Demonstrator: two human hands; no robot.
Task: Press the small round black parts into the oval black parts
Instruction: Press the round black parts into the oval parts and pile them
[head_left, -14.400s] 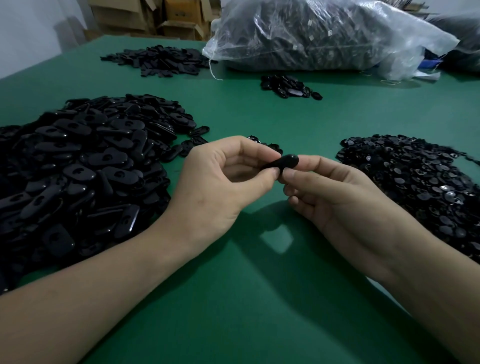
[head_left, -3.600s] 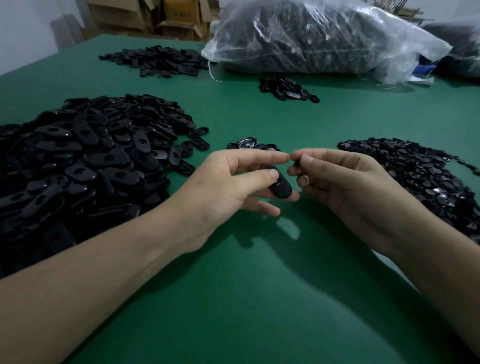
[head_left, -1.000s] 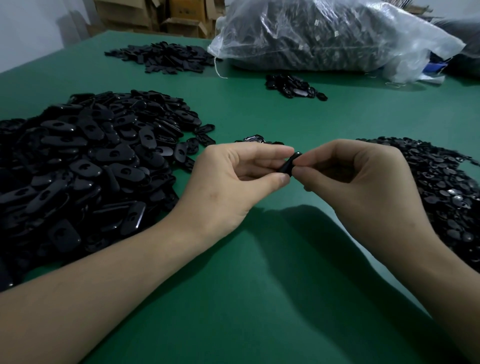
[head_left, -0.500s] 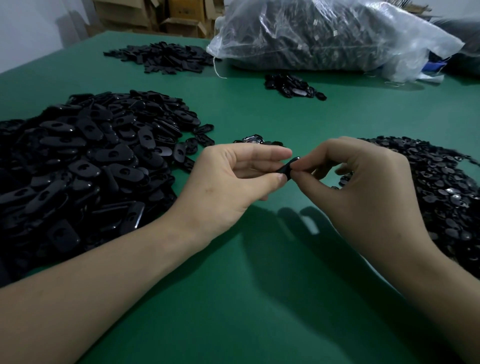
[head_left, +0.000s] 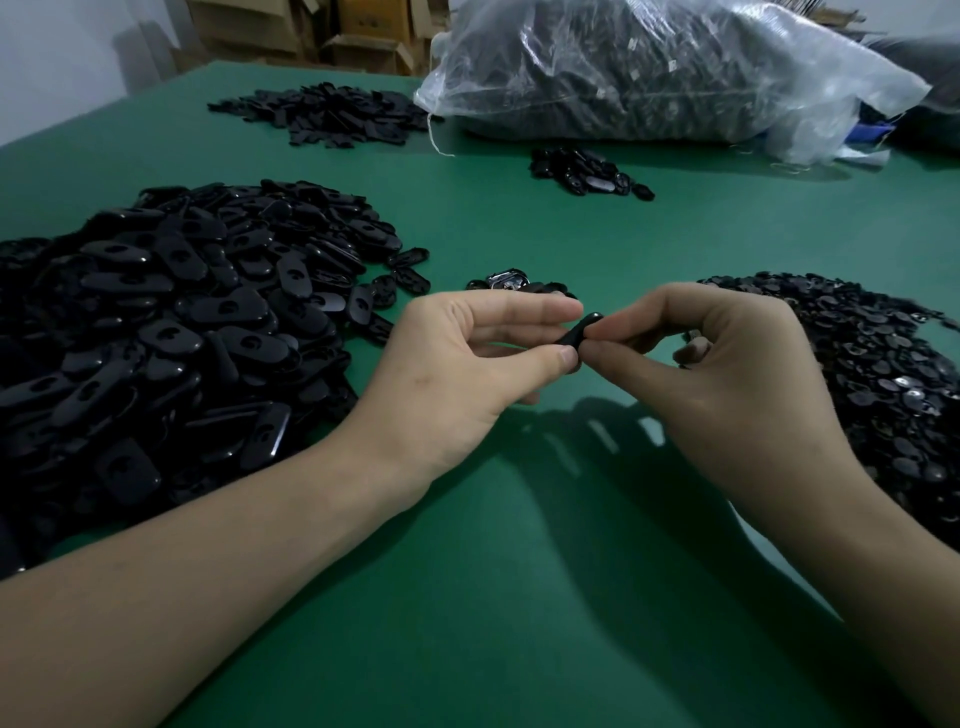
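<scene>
Oval black part (head_left: 578, 332) | pinched between left hand (head_left: 457, 374) fingers and right hand (head_left: 727, 374) fingers

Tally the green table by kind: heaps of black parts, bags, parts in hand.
Large heaps: 2, oval parts, round parts
Small heaps: 3, far-left heap, far-centre heap, mid-table heap
Clear bag: 1 (right-edge shape unclear, not counted)
Held oval part, pinched between left hand and right hand: 1
Total: 7
</scene>
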